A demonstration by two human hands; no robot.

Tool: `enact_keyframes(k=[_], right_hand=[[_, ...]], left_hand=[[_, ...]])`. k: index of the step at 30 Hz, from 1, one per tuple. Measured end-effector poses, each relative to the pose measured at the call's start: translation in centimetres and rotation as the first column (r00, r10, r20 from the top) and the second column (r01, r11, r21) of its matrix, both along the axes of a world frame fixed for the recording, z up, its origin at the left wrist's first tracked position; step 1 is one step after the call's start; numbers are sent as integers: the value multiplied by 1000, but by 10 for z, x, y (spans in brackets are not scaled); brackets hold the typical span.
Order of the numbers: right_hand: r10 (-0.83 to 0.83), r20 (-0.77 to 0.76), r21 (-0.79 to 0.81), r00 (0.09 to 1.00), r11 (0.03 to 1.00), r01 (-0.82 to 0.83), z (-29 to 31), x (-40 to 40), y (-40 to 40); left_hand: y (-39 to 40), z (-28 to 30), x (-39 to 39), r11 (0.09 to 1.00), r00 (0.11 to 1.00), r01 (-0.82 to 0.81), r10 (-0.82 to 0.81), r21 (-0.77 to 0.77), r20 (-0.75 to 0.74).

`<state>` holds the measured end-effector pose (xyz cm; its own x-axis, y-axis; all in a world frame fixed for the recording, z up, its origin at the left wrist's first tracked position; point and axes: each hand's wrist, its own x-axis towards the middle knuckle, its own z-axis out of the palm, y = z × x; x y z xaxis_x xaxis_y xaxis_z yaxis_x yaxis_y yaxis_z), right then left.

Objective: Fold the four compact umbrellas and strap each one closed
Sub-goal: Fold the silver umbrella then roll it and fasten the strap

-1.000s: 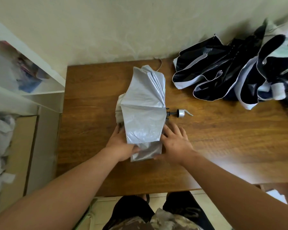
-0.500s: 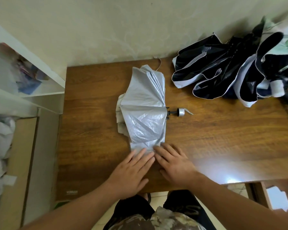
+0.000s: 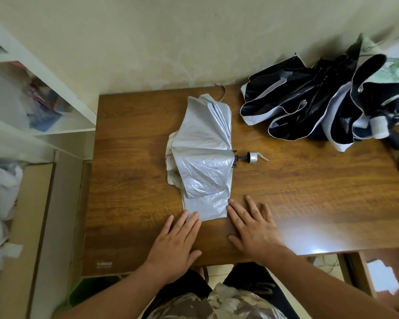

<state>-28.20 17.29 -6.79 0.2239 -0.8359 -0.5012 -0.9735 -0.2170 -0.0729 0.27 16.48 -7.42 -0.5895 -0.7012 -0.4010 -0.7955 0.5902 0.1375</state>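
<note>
Just beyond both flat, open-fingered hands, left hand point(image 3: 174, 244) and right hand point(image 3: 253, 229) gripping nothing, the silver umbrella point(image 3: 205, 157) lies crumpled, fingertips touching its near edge.

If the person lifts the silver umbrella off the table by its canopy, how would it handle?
The silver umbrella would probably flop: its canopy lies in thin, creased, loose folds. The glossy fabric looks slippery, so the panels may slide apart. The short stem with its silver cap would likely hang down and swing, being the only rigid part showing.
</note>
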Motion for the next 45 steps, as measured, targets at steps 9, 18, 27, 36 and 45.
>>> enact_keyframes(k=[9,18,27,36,45], right_hand=[[46,70,17,996,999,-48,8,19,-5],[-37,167,153,985,988,12,34,16,-35],[-259,341,115,904,966,233,67,9,-75],[-105,308,-307,945,930,204,94,20,-112],[-93,607,-398,789,824,404,119,17,-169]], left_hand=[[-14,15,-2,999,987,-41,40,-3,-157],[-109,71,-57,281,62,-624,948,729,-313],[-152,109,-52,359,142,-613,926,704,-349],[-162,137,-66,59,-218,-377,964,924,-150],[-145,150,-65,143,-336,-333,906,932,-259]])
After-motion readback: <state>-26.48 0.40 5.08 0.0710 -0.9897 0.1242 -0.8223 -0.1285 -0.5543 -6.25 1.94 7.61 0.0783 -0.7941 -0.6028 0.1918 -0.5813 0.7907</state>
